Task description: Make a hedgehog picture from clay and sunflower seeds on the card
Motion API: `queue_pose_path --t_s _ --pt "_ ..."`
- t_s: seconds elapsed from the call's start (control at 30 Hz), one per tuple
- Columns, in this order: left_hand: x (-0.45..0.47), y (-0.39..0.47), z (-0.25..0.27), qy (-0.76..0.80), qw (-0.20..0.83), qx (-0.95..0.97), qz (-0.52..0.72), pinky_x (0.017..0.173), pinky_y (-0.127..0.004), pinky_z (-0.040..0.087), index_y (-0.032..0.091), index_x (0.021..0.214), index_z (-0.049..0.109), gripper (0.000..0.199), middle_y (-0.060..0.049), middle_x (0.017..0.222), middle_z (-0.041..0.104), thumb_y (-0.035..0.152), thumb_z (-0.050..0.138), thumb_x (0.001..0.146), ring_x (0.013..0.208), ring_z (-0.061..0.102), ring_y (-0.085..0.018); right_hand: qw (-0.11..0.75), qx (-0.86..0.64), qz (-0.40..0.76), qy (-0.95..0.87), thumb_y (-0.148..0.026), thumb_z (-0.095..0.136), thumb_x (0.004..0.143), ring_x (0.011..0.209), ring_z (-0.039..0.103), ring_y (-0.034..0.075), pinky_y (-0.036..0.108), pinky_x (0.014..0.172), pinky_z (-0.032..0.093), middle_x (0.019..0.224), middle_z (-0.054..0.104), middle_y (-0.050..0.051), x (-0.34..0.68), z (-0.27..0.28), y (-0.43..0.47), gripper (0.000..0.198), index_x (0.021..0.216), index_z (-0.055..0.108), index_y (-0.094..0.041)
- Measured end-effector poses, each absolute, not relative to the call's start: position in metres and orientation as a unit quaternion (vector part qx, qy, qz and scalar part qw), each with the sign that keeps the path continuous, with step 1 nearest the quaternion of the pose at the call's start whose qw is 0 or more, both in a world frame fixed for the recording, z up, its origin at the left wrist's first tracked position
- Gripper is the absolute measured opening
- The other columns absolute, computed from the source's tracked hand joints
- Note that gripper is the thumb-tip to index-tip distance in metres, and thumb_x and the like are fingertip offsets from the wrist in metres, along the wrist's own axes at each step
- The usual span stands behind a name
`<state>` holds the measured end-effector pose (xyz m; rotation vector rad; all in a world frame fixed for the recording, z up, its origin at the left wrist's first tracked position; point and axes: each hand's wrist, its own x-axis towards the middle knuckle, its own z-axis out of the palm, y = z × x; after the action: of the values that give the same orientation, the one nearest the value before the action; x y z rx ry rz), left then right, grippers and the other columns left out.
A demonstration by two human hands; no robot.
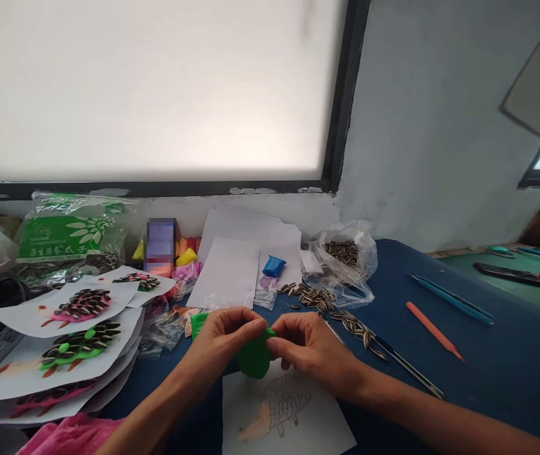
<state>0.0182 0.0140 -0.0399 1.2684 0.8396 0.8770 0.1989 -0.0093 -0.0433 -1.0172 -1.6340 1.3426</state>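
A flattened piece of green modelling clay (254, 359) hangs between my two hands. My left hand (226, 335) pinches its upper left edge, and my right hand (302, 344) pinches the upper right edge. Below it lies a white sheet (246, 395) with a pencil drawing of a hedgehog (287, 399), whose head is covered in peach clay (257, 424). Behind my left hand sits a green packet (198, 323), partly hidden. Loose sunflower seeds (315, 296) are strewn beyond my right hand.
Finished seed hedgehog pictures (85, 306) are stacked at left. Behind stand a green seed bag (68, 237), blank paper (225, 272), a blue clay packet (274, 266) and a plastic bag of seeds (343, 253). Tweezers (407, 363), an orange tool (434, 330) and a blue pen (453, 298) lie right.
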Motion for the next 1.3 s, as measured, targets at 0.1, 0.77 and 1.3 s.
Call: queue_pose_path --t_s 0.1,0.77,1.3 --pt "0.0188 0.0145 -0.0389 0.357 0.644 0.563 0.375 0.056 -0.024 0.049 0.015 0.080 0.070 0.036 -0.004 0.069 0.070 0.049 0.079 0.070 0.060 0.063 -0.015 0.388 -0.399 0.536 -0.634 -0.040 0.074 0.079 0.064 0.059 0.012 0.024 0.059 0.048 0.072 0.065 0.002 0.1989 -0.0421 -0.0088 0.026 0.078 0.068 -0.014" --pt "0.0175 0.0147 -0.0403 0.375 0.651 0.545 0.373 0.049 -0.021 0.043 0.016 0.077 0.065 0.039 0.001 0.062 0.063 0.052 0.079 0.069 0.054 0.057 -0.012 0.348 -0.428 0.512 -0.658 -0.027 0.066 0.083 0.059 0.051 0.009 0.022 0.055 0.040 0.068 0.060 0.000 0.2005 -0.0400 -0.0097 0.016 0.074 0.064 -0.014" --pt "0.0153 0.0174 -0.0425 0.348 0.663 0.548 0.374 0.066 -0.027 0.050 0.016 0.092 0.070 0.036 -0.005 0.083 0.071 0.047 0.077 0.074 0.075 0.064 -0.018 0.374 -0.416 0.531 -0.637 -0.030 0.068 0.081 0.058 0.052 0.010 0.023 0.056 0.043 0.066 0.058 0.000 0.2031 -0.0375 -0.0037 0.019 0.073 0.063 -0.014"
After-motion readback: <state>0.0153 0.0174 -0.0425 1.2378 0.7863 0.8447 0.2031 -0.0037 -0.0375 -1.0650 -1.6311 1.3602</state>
